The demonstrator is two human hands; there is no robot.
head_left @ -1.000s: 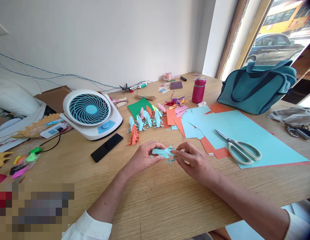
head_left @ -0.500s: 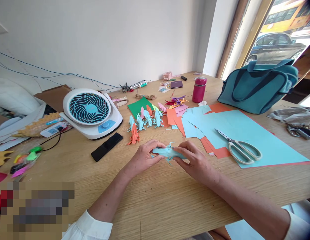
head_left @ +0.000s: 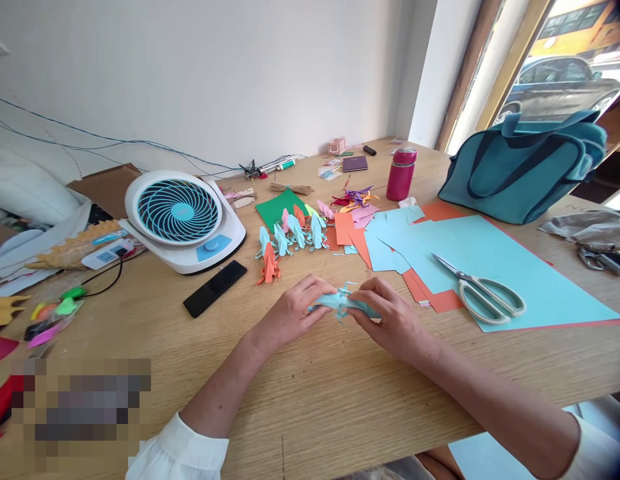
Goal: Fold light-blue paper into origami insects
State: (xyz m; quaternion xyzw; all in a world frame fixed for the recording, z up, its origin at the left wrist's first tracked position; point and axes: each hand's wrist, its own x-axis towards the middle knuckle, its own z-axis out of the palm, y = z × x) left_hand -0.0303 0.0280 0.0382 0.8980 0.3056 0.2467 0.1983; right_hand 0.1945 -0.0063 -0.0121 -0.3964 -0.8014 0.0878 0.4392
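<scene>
1. Clock directions run from the held paper, with twelve pointing away from us.
2. We count two hands, both working on one light blue folded paper (head_left: pixel 335 300) above the table (head_left: pixel 310 413).
3. Toward half past ten we count four light blue figures (head_left: pixel 317 235) and an orange figure (head_left: pixel 269 265) in front; others behind overlap too much for a sure count.
4. At three we have one pair of scissors (head_left: pixel 463 276), on a large light blue sheet (head_left: pixel 545 283).
5. We see one phone (head_left: pixel 215 288) at nine, one fan (head_left: pixel 180 211) at ten, one bottle (head_left: pixel 401 180) at one and one bag (head_left: pixel 520 183) at two.
6. Our left hand (head_left: pixel 296 310) pinches the folded paper's near-left end, the paper lying at its three o'clock.
7. Our right hand (head_left: pixel 393 321) grips the other end, the paper lying toward its ten o'clock; thin strips stick out between both hands.
</scene>
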